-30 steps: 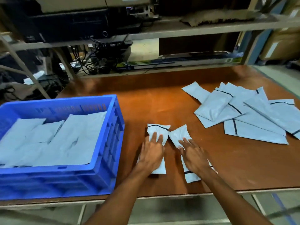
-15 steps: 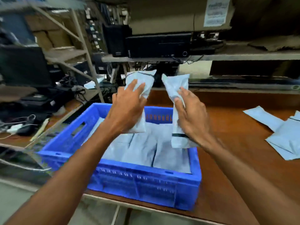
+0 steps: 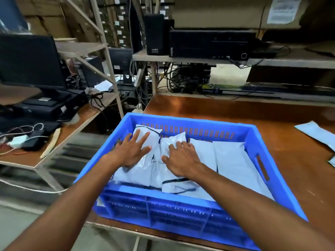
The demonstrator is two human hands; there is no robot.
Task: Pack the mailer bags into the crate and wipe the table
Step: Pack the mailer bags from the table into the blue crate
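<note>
A blue plastic crate (image 3: 279, 180) stands on the brown table (image 3: 235, 113) and holds several grey mailer bags (image 3: 230, 160) lying flat. My left hand (image 3: 132, 151) lies flat, fingers spread, on a mailer bag (image 3: 150, 131) at the crate's left side. My right hand (image 3: 181, 158) presses palm-down on a second mailer bag (image 3: 172, 142) beside it. Both hands are inside the crate, on top of the bags rather than gripping them. More mailer bags (image 3: 315, 131) lie on the table at the far right, partly cut off by the frame.
A shelf (image 3: 199, 60) with black computer cases and cables runs behind the table. To the left a second desk (image 3: 59, 140) carries a monitor, keyboard, chargers and wires. A metal rack upright (image 3: 108, 57) stands between the desks. The crate sits near the table's front edge.
Both hands lifted one mailer bag each off the table, carried them left over the crate, and have now lowered them inside and lie flat on top. My view turned left.
</note>
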